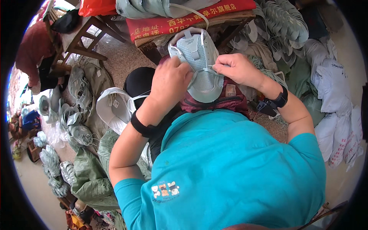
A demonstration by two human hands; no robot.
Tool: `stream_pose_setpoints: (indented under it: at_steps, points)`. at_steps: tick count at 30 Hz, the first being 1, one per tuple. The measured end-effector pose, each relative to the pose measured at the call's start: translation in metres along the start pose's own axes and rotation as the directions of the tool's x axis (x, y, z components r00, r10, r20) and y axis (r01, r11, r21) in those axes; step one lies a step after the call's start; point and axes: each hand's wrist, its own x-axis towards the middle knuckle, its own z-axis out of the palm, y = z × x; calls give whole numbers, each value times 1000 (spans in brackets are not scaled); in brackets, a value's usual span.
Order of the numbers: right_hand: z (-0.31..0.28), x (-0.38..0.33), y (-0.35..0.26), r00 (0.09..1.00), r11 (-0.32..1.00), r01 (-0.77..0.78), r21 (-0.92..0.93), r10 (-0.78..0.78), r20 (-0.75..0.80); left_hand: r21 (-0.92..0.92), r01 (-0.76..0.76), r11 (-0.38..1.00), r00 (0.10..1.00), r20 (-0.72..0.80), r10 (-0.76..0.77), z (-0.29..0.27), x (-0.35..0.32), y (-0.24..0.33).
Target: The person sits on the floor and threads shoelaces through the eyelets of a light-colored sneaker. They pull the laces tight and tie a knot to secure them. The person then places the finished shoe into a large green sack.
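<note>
Turquoise shirt fills the lower frame, nearest the lens; forearms are seen rising from it to the work.

Far left: piles of pale grey-green shoe uppers are noted on the floor, w/ green sacks beside them. A white upper lies just left of the left forearm. A wooden stool stands further back, upper left.

Centre: left hand is laid over the near-left side of a light blue-grey mesh shoe upper, fingers curled and pressed together on the fabric. Upper is held above the lap, resting against a dark red pouch, heel end away from the body. A black band is worn on the left wrist.

Right of centre: right hand is set at the upper's right edge, thumb and forefinger pinching something thin, approx. at the lacing area; whether lace or thread cannot be told. Black watch is worn on that wrist.

Right: more stacked uppers and white bags are recorded.

Risks, as judged: the pinched strand could be lost if the grip eases, as it is held by fingertips only. The upper could twist or slide off the pouch, since one hand alone steadies it. Mesh may be snagged if the strand is pulled at an angle.
</note>
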Motion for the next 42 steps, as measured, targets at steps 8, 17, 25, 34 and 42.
stream_pose_setpoints:
  at_steps: [8,17,25,34,42]
  points:
    - [-1,18,-29,973,837,215,-503,-228,37,108,-201,974,969,170,181,-21,19,-9]
    - [1,25,-56,826,359,484,-798,-488,281,6,-203,979,977,71,203,-10,12,-20]
    - [-33,58,-71,807,549,576,-606,-261,530,-88,-21,996,995,100,29,3,24,-19]
    - [-41,70,-62,793,591,563,-577,-189,580,-405,272,873,959,39,-281,1,33,-19]
    - [-35,53,-43,814,687,554,-471,-329,478,-921,264,286,892,120,-436,-21,39,8]
